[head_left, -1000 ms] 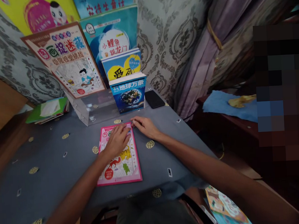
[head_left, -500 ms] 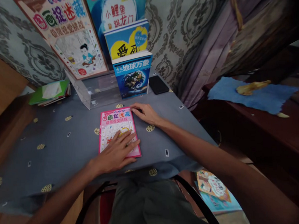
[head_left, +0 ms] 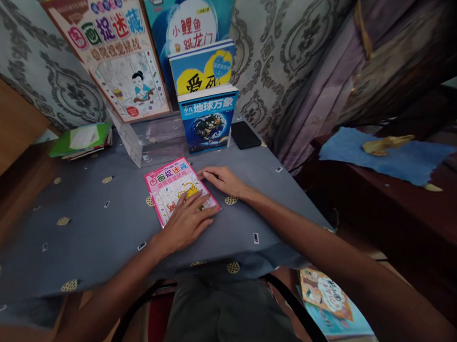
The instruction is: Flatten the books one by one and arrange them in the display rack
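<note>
A pink-bordered picture book (head_left: 167, 183) lies on the cloth-covered table, turned slightly anticlockwise. My left hand (head_left: 188, 218) rests flat across its lower part with fingers spread, covering some of the cover drawing. A yellow tiger and an orange fox show above and beside those fingers. My right hand (head_left: 223, 181) lies on the table by the book's right edge. Its fingers are loosely bent, and their tips touch or nearly touch that edge. A gap shows between thumb and forefinger.
Behind, a clear acrylic stand (head_left: 135, 148) stands beside upright books, including a blue Earth book (head_left: 208, 123) and a large brown-edged book (head_left: 127, 64). A black phone (head_left: 245, 134) lies to their right. Green-topped booklets (head_left: 81, 138) are stacked at left. More books (head_left: 329, 298) lie low at right.
The pink book has turned anticlockwise and shifted away from the table's front edge, with my left hand moving along on it. My right hand is now beside its right edge rather than its top corner.
</note>
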A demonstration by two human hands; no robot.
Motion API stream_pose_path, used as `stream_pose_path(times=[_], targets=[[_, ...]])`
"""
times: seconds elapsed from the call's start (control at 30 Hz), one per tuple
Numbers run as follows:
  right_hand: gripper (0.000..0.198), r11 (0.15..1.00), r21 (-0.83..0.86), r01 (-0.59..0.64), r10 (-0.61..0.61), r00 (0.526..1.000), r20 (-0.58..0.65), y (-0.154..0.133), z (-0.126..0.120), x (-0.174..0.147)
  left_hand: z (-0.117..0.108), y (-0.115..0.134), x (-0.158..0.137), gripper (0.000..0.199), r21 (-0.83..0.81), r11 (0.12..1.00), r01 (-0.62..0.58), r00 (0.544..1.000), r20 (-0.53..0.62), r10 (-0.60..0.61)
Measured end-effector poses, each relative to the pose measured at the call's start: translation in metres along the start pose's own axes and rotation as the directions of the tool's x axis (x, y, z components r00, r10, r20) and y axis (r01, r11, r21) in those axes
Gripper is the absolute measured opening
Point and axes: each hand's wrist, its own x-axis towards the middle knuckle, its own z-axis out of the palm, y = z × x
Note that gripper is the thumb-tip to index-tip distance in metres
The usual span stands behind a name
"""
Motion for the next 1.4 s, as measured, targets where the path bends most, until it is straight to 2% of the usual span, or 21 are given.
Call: stream_pose_path(times=[0.23, 0.33, 0.47, 0.6, 0.73, 0.87, 0.97, 1.03, 1.13, 1.3, 1.4], targets=[[0.035, 0.997, -0.08, -0.008, 0.009, 1.0, 0.013, -0.01, 0.008, -0.025, -0.004, -0.001, -0.006, 0.04, -0.005, 1.0, -0.005, 0.999, 0.036, 0.006], [0.035, 0.99, -0.133, 0.056, -0.05, 0.998, 0.045, -0.013, 0.011, -0.039, -0.009, -0.01, -0.013, 0.043, -0.062, 0.996, -0.06, 0.996, 0.065, 0.064], [0.038, 0.965, -0.232, 0.124, -0.102, 0.989, 0.105, -0.015, 0.01, -0.053, -0.026, -0.029, -0.038, 0.04, -0.166, 0.981, -0.097, 0.992, 0.06, 0.108], [0.034, 0.935, -0.336, 0.113, -0.086, 0.992, 0.094, -0.025, 0.012, -0.059, -0.043, -0.041, -0.074, 0.037, -0.173, 0.984, -0.051, 0.997, 0.055, 0.061], [0.036, 0.911, -0.372, 0.179, -0.151, 0.983, 0.104, -0.06, 0.043, -0.071, -0.046, -0.038, -0.105, 0.034, -0.152, 0.988, 0.0, 0.999, -0.032, -0.005], [0.052, 0.898, -0.296, 0.325, -0.24, 0.927, 0.289, -0.101, 0.091, -0.086, -0.04, -0.029, -0.122, 0.031, -0.14, 0.99, 0.032, 0.993, -0.107, -0.047], [0.063, 0.89, -0.325, 0.321, -0.22, 0.925, 0.31, -0.114, 0.109, -0.093, -0.036, -0.025, -0.127, 0.029, -0.139, 0.989, 0.042, 0.99, -0.127, -0.06], [0.062, 0.884, -0.36, 0.3, -0.197, 0.935, 0.294, -0.113, 0.107, -0.096, -0.034, -0.025, -0.128, 0.03, -0.138, 0.99, 0.04, 0.988, -0.141, -0.06], [0.061, 0.865, -0.42, 0.274, -0.176, 0.95, 0.257, -0.1, 0.09, -0.103, -0.034, -0.025, -0.126, 0.03, -0.131, 0.99, 0.048, 0.985, -0.158, -0.069], [0.055, 0.836, -0.535, 0.12, -0.088, 0.992, 0.085, -0.07, 0.054, -0.121, -0.029, -0.022, -0.115, 0.02, -0.075, 0.996, 0.042, 0.977, -0.205, -0.056], [0.052, 0.819, -0.569, 0.072, -0.068, 0.997, 0.028, -0.06, 0.043, -0.127, -0.022, -0.02, -0.107, 0.017, 0.012, 0.997, 0.079, 0.976, -0.204, -0.075]])
